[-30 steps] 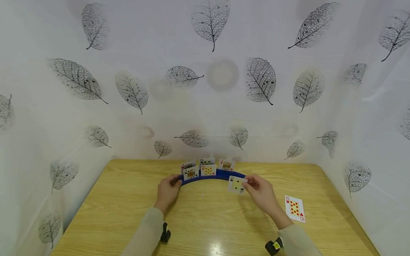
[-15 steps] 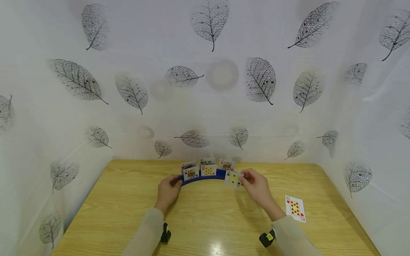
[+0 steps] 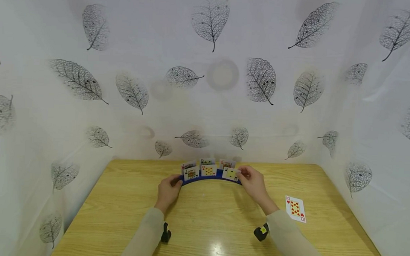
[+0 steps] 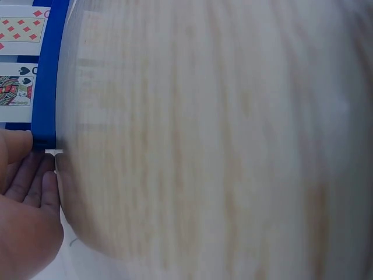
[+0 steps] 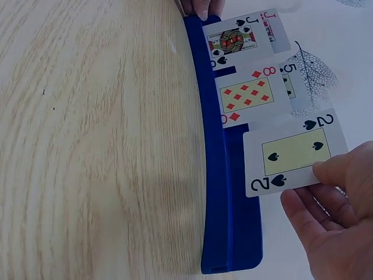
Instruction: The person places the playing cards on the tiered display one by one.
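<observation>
A curved blue card holder (image 5: 213,175) stands at the table's back, with playing cards upright in two rows. My left hand (image 3: 169,190) holds its left end, the thumb on top and fingers at the end. My right hand (image 3: 254,185) pinches the two of spades (image 5: 295,153) by one edge between thumb and fingers. That card's lower edge overlaps the holder's front row, at the right. Beside it in the same row stand the eight of diamonds (image 5: 247,96) and jack of spades (image 5: 236,42). Behind them are a five (image 5: 294,90) and a red jack (image 5: 278,30), partly covered.
Another face card (image 3: 227,163) stands in the back row behind the two of spades. The ten of hearts (image 3: 295,209) lies face up on the wooden table (image 3: 202,218), right of my right forearm. A white leaf-print curtain (image 3: 205,105) rises behind and at both sides.
My right hand has moved left and back with the two of spades, from in front of the holder's right end to its front row. The left hand has stayed in place.
</observation>
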{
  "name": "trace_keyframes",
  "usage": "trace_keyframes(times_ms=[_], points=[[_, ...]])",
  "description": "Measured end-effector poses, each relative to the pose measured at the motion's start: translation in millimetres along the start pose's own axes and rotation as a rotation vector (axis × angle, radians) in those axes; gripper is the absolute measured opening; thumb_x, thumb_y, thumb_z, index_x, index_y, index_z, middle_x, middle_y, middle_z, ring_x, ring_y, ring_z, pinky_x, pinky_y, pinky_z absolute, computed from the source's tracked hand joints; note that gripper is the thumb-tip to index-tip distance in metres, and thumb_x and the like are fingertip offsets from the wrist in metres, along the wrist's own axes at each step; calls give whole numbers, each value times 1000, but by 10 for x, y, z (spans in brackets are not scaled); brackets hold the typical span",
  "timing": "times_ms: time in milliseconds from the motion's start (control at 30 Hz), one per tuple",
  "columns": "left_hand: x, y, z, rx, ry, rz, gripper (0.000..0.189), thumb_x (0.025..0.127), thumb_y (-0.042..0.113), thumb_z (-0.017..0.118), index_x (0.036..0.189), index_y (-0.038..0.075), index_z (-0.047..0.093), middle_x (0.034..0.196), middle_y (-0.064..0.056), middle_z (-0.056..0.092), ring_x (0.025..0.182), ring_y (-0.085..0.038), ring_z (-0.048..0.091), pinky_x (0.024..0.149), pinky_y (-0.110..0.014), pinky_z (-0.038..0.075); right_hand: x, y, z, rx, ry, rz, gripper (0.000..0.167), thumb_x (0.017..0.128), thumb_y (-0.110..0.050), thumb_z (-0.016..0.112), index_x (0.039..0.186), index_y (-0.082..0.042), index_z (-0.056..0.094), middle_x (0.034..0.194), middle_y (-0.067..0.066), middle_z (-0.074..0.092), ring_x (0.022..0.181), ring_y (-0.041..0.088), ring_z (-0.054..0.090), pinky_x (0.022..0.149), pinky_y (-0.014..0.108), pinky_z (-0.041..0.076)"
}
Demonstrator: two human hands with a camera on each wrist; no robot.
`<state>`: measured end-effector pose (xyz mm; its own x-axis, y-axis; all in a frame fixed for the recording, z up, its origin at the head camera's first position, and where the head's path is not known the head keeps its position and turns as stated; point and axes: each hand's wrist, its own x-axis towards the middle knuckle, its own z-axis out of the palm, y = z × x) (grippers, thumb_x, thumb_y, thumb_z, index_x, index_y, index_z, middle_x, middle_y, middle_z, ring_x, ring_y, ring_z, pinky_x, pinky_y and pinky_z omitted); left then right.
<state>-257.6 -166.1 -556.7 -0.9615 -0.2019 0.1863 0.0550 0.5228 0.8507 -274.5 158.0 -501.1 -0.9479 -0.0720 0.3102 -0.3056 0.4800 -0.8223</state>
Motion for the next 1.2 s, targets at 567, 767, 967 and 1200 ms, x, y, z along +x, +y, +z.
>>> trace_keyframes(times_ms=[567, 767, 967, 1200], points=[[5, -4, -3, -15, -7, -13, 26, 100, 4, 68, 124, -2, 74, 121, -22, 76, 110, -38, 72, 97, -52, 60, 105, 77, 150, -14, 19, 27, 10, 99, -6, 71, 108, -3, 72, 105, 15, 75, 101, 29, 71, 87, 37, 64], [7, -10, 5, -15, -10, -18, 26, 100, 5, 68, 125, -1, 74, 122, -22, 76, 111, -38, 72, 98, -53, 59, 112, 101, 185, -20, 13, 41, 7, 99, -6, 70, 106, -3, 71, 106, 16, 75, 103, 30, 71, 90, 43, 64], [24, -37, 12, -18, -5, -15, 26, 100, 5, 68, 124, 0, 75, 122, -21, 76, 112, -38, 72, 98, -53, 59, 117, 104, 211, -12, 19, 28, 6, 99, -4, 71, 104, -3, 72, 105, 16, 75, 102, 30, 72, 90, 43, 65], [17, -24, 10, -17, 0, -28, 26, 99, 5, 69, 124, 0, 75, 123, -21, 76, 114, -38, 72, 100, -53, 59, 125, 148, 246, -22, 19, 29, 6, 98, -4, 71, 104, -3, 71, 106, 15, 76, 102, 30, 72, 90, 42, 64]])
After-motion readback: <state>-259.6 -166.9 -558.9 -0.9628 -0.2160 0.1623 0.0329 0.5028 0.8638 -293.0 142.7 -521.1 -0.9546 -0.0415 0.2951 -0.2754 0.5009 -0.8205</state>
